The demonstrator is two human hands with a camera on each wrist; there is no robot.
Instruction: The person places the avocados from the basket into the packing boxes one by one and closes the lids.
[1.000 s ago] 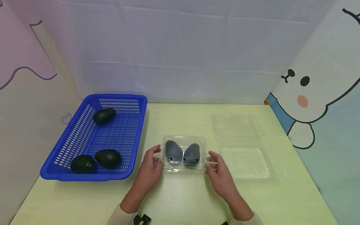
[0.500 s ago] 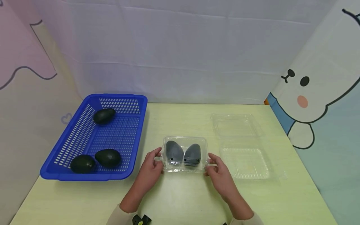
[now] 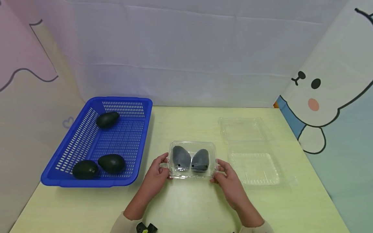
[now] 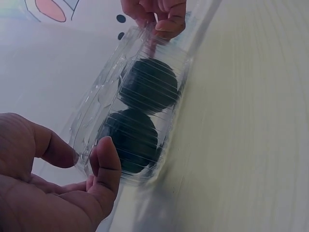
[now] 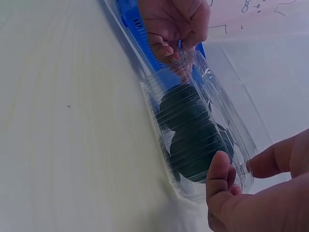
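Note:
A closed clear plastic clamshell box [image 3: 190,176] sits at the middle of the table, holding two dark avocados [image 3: 181,157] that look grey through the lid. My left hand [image 3: 154,179] pinches the near left corner at its rim, thumb and fingers bent around it. At the near right corner my right hand [image 3: 228,186] pinches the rim the same way. Both wrist views show the ribbed front wall [image 4: 145,104] of the box with the avocados [image 5: 190,135] behind it. I cannot tell whether the box is lifted off the table.
On the left stands a blue plastic basket [image 3: 93,183] with three avocados [image 3: 112,163] in it. Another clear clamshell box [image 3: 256,170] lies opened flat on the right, its far half [image 3: 244,129] toward the back. A white cloth [image 3: 189,58] hangs behind the table.
The fingers of my right hand have closed in on the box's near right corner. The box has shifted very slightly to the right. Basket and opened box stay put.

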